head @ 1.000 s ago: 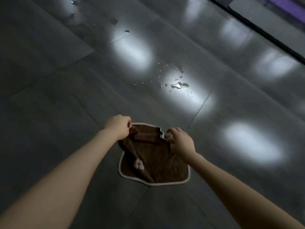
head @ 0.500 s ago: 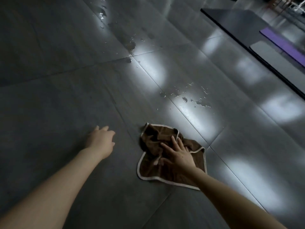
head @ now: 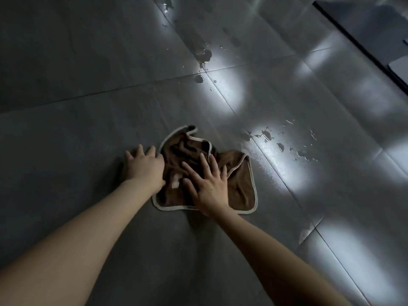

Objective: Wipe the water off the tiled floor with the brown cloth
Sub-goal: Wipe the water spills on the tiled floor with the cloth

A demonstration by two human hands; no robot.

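Pressing flat, fingers spread, right hand (head: 209, 186) pins the crumpled brown cloth (head: 239, 184) to the tiled floor (head: 66, 129); left hand (head: 144, 167) open at its edge, gripping nothing. Water droplets (head: 268, 135) beside it and puddle (head: 204, 55) farther off unwiped: barely started.

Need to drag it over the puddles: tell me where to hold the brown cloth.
Press down from above on the bunched middle of the brown cloth, as the right hand does with spread fingers. It lies crumpled on the floor; the droplets sit to its right.
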